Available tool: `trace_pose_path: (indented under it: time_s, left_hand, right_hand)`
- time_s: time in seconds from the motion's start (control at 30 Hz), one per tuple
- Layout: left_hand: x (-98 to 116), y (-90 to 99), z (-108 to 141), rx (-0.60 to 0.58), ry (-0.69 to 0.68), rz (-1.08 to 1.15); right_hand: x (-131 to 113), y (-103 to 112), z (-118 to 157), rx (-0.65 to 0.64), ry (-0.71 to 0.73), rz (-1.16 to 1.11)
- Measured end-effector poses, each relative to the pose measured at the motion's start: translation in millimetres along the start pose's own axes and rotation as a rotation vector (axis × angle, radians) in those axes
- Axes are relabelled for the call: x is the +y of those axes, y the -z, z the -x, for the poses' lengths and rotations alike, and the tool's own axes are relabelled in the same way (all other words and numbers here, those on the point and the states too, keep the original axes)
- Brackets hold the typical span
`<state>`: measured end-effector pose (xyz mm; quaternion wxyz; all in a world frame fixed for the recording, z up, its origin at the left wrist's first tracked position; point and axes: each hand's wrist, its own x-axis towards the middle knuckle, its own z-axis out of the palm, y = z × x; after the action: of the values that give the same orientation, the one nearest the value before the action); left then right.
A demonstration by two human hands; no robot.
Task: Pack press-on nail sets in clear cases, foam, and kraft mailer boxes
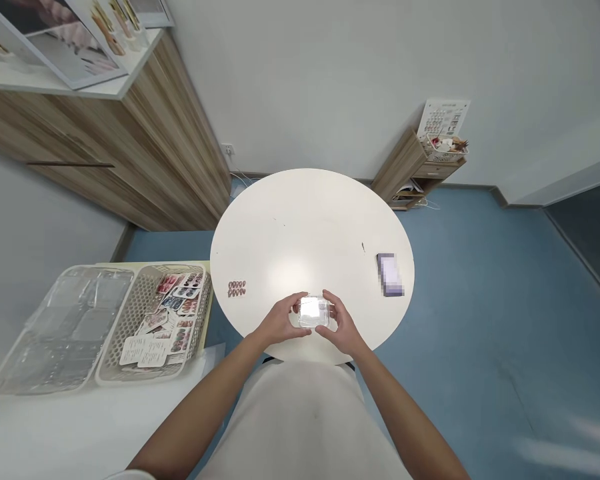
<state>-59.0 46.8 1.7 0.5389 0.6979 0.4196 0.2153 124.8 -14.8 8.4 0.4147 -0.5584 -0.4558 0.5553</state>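
A small clear plastic box [314, 312] is held between both hands over the near edge of the round white table [310, 207]. My left hand [283, 321] grips its left side, with the thumb at the near corner and fingers at the far one. On the right side my right hand [343, 325] holds it the same way. Glare covers part of the box, so I cannot tell if anything is inside. A card-like set of small reddish nail pieces [237, 289] lies on the table to the left.
A blurred purple-and-white item [391, 275] rests at the table's right. To the left stand a basket of nail cards [125, 340] and a basket of clear plastic boxes [70, 327]. A wooden cabinet [175, 127] and a small shelf [397, 163] stand beyond the table.
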Motion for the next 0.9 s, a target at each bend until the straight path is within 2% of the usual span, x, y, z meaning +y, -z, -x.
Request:
trace_pose_path:
  time_s: [0.2,0.4,0.67,0.9]
  left_hand:
    - [8.8,5.3,4.7,-0.033,0.050,0.060]
    - [5.6,-2.8,18.0,-0.030,0.072,0.260]
    - [8.4,-7.2,34.8,-0.043,0.007,0.335]
    - [13.0,-11.5,37.8,-0.010,-0.045,0.335]
  right_hand:
    - [-10.0,3.0,2.7,-0.016,0.105,0.069]
    - [-8.6,-3.6,10.0,0.052,0.120,-0.066]
    - [-5.2,-10.2,26.4,0.082,0.227,-0.044]
    - [-14.2,-14.8,28.8,0.141,0.185,-0.221]
